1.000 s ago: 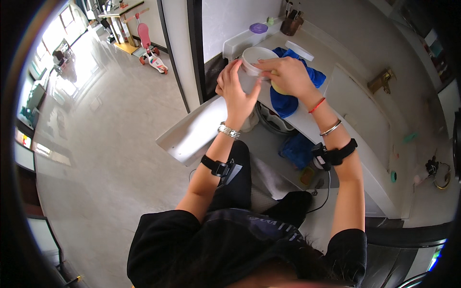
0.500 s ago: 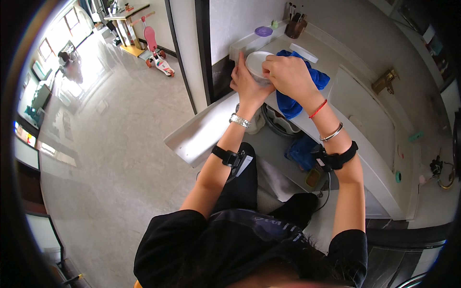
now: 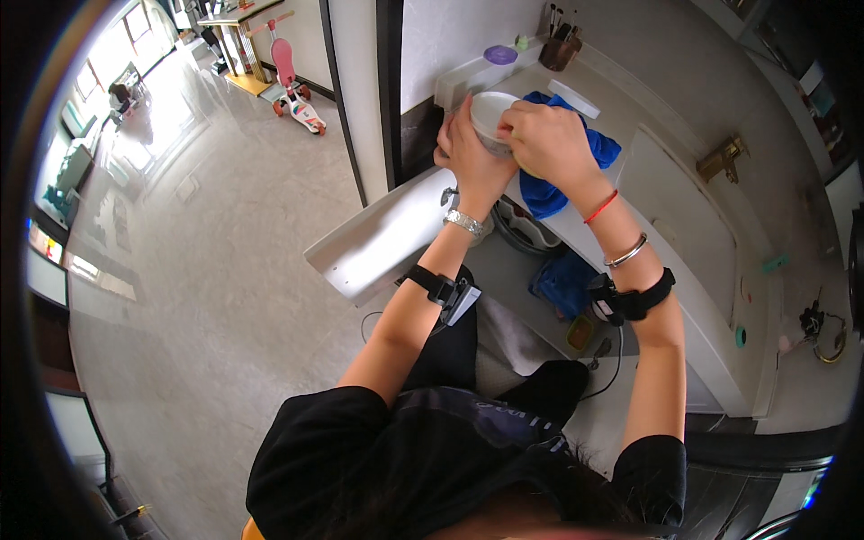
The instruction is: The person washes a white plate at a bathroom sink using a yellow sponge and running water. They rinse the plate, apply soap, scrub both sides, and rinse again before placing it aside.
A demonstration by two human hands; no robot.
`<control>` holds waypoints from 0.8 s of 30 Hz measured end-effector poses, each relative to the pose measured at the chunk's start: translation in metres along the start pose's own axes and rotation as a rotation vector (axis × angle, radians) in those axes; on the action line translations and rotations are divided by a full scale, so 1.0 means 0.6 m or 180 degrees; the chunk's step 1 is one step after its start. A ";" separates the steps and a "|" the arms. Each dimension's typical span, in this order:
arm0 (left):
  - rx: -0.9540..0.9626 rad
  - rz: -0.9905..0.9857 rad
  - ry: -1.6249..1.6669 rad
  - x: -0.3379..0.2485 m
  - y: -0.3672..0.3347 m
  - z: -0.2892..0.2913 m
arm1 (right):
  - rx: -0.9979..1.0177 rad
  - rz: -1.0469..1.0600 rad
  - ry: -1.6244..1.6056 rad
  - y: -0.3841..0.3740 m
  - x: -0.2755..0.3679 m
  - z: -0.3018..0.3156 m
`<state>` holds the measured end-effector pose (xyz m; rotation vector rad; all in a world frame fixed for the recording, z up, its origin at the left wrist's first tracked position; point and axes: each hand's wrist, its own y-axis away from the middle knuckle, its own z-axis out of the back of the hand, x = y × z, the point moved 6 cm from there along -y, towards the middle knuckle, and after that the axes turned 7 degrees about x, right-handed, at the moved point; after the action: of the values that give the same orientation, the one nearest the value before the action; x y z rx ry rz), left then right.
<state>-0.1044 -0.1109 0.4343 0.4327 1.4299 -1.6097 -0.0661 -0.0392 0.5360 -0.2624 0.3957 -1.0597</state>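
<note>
A white round tub (image 3: 492, 108) is tilted up above the near edge of the counter, beside the wall. My left hand (image 3: 477, 157) is wrapped round its side, fingers curled along the left of the rim. My right hand (image 3: 553, 139) is closed, its fingertips pressed to the right side of the rim; what they pinch, if anything, is hidden. Behind and below that hand, a blue cloth (image 3: 543, 200) lies bunched on the counter edge.
An open drawer or door panel (image 3: 369, 243) juts out below my left hand. Inside the cabinet are a blue item (image 3: 565, 283) and a dark basin (image 3: 517, 234). A brush holder (image 3: 560, 52), a purple dish (image 3: 500, 55) and a brass tap (image 3: 723, 157) stand along the counter. A scooter (image 3: 288, 81) is far left.
My left hand's fingers have closed round the tub's side, where the thumb or finger stood up before. Both hands and the tub have shifted slightly; the right hand stays at the rim.
</note>
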 end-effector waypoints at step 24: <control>0.0126 -0.0280 -0.0338 -0.018 -0.034 -0.001 | 0.0094 -0.0163 -0.0112 -0.032 -0.044 -0.007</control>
<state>-0.1152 -0.1079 0.4548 0.3061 1.3554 -1.7080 -0.0942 -0.0249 0.5447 -0.2657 0.3430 -1.1088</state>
